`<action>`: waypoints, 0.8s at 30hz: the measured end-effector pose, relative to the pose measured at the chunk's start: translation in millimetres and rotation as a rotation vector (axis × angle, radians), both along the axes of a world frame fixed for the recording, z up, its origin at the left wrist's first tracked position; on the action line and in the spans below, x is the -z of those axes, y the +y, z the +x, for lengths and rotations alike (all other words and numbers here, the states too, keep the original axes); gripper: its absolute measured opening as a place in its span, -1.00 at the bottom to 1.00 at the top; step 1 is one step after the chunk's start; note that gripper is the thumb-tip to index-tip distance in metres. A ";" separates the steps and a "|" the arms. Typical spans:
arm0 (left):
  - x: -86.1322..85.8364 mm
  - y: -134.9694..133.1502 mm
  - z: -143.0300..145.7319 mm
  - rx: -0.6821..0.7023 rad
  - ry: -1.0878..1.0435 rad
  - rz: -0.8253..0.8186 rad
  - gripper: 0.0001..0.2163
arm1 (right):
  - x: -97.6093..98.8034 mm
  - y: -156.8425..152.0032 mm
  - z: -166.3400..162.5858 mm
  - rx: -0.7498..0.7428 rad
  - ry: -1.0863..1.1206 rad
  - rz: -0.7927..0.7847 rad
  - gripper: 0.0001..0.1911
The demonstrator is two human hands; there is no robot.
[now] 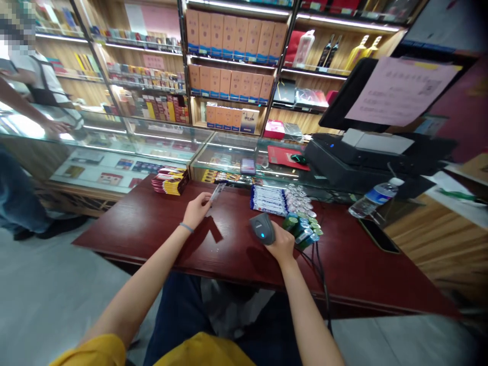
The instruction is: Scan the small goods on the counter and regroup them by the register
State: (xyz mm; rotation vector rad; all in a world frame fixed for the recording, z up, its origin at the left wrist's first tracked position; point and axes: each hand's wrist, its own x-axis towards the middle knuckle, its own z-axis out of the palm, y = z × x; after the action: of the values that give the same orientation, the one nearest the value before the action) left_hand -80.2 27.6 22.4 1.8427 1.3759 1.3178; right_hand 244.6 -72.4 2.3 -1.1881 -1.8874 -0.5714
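My left hand [198, 209] pinches a thin, flat packet [217, 194] by its near end and holds it tilted above the dark red table [145, 229]. My right hand [282, 242] is wrapped round a grey barcode scanner [262, 229] with a blue light on top. Just past the scanner lies a row of blue-and-white packets [269, 200]. Beside them are several clear-wrapped rolls [299, 200], and green and blue rolls [303, 229] sit close to my right hand. A stack of red-and-yellow packs [170, 180] stands beyond my left hand.
A water bottle [375, 198] and a phone [379, 235] lie at the right. The scanner's black cable [320, 269] hangs over the front edge. Behind are a glass display case [152, 134], a monitor [354, 94] and stocked shelves. People stand at the left.
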 end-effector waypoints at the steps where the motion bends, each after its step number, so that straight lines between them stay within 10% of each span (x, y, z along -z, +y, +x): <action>1: -2.1 -2.6 -15.5 -0.033 0.082 0.042 -0.82 | 0.4 0.3 1.0 0.007 0.003 0.012 -0.60; 12: 9.4 -7.0 -173.4 -0.171 0.871 0.252 -0.73 | 1.1 12.6 -0.2 0.055 -0.047 0.056 -0.62; 24: 30.9 25.0 -208.6 -0.071 0.828 0.098 -0.66 | 18.1 15.5 6.2 0.078 -0.092 0.041 -0.60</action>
State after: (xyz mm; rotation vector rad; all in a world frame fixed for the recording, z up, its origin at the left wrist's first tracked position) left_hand -288.8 52.6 -8.5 2.5748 1.7867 0.6458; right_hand 250.9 -56.9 -15.8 -1.2318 -1.9036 -0.7150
